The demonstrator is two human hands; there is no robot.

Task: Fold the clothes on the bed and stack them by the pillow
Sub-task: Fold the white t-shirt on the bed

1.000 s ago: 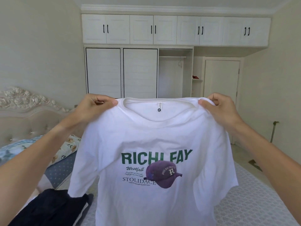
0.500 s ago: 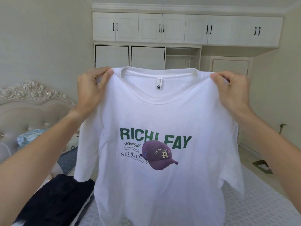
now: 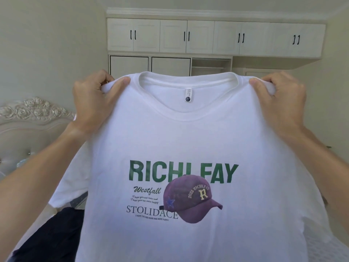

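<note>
1. The left hand (image 3: 94, 99) and right hand (image 3: 281, 99) each pinch a shoulder of the white cotton printed T-shirt (image 3: 179, 148), held up above the bed.
2. Keeping the shoulders level should help it lie flat.

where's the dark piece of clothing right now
In the head view the dark garment lies at the lower left, under the left forearm and partly hidden behind the held-up white t-shirt.

white t-shirt (image 3: 188, 140) between both hands
</note>
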